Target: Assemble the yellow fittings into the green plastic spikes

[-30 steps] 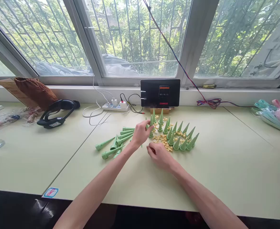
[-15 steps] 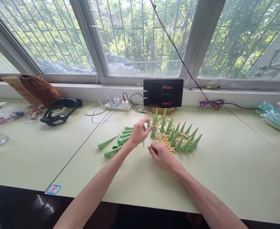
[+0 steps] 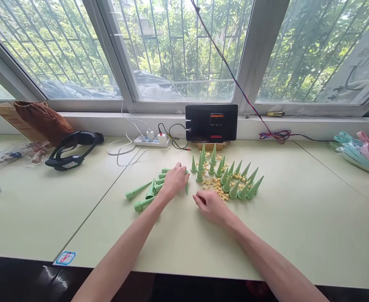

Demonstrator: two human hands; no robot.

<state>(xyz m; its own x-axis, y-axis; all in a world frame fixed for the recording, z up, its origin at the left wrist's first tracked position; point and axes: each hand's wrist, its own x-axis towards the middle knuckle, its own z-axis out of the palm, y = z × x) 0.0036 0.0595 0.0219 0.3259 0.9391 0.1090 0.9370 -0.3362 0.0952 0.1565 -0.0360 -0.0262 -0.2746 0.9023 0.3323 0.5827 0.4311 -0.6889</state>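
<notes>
My left hand (image 3: pixel 175 181) is over the right end of a pile of lying green plastic spikes (image 3: pixel 136 191). Its fingers curl down round one green spike (image 3: pixel 187 189), whose tip pokes out beneath them. My right hand (image 3: pixel 210 204) rests on the table with thumb and fingers pressed together; whatever they pinch is hidden. Just beyond it lie small yellow plastic pieces (image 3: pixel 216 184), loosely heaped. Several green spikes (image 3: pixel 234 191) stand point up on their caps around that heap, and one stacked pair (image 3: pixel 200 167) stands behind the hands.
A tablet (image 3: pixel 211 122) showing a timer leans at the window sill. Left of it are a power strip (image 3: pixel 152 141) with cables and a black headset (image 3: pixel 74 151). Bagged teal and pink items (image 3: pixel 357 151) lie far right, and a brown pouch (image 3: pixel 42 119) far left.
My left hand has left the standing spike, moving left and down to the lying ones, and its fingers have closed. My right hand stays nearly still. The view has shifted slightly.
</notes>
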